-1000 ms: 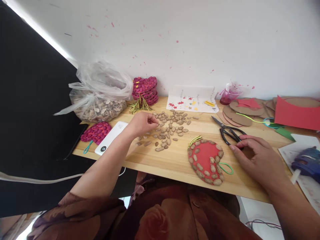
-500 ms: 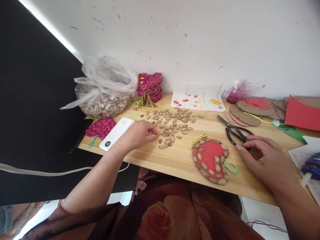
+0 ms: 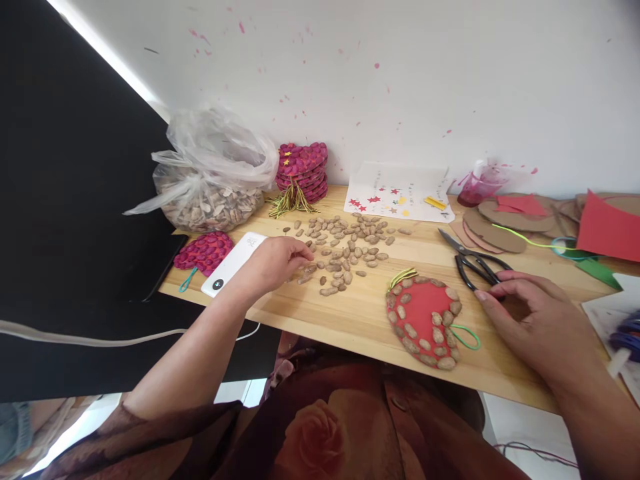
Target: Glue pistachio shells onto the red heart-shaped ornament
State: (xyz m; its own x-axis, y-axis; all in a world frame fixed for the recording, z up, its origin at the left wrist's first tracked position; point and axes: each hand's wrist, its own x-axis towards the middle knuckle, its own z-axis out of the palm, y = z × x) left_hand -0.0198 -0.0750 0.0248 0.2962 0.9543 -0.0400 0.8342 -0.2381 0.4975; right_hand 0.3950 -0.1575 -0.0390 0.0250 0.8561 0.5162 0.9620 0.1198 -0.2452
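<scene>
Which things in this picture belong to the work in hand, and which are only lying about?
Seemingly in use:
loose shells at the left hand
red shell-edged piece
scissors at the right hand

Seemingly lying about:
white device
white cable
stained cup

Table [image 3: 350, 313] layout: peanuts [image 3: 359, 252] at centre, card [image 3: 420, 310] at near right of them.
Far left, a bag [image 3: 210, 207] holds shells; to its right stands a stack of ornaments [image 3: 303, 173], then a sheet [image 3: 367, 177] and a cup [image 3: 473, 192], all along the wall [image 3: 400, 80]. Nearer than the bag lie a single ornament [image 3: 205, 252] and, right of that, a power bank [image 3: 230, 263]. The left hand [image 3: 277, 263] is at the peanuts' left side. Scissors [image 3: 459, 252] lie beyond the card, handles at the right hand [image 3: 537, 320]; contact unconfirmed. Cardboard pieces [image 3: 495, 231] lie far right; a glue gun [image 3: 629, 333] sits on paper [image 3: 600, 310], nearer.
</scene>
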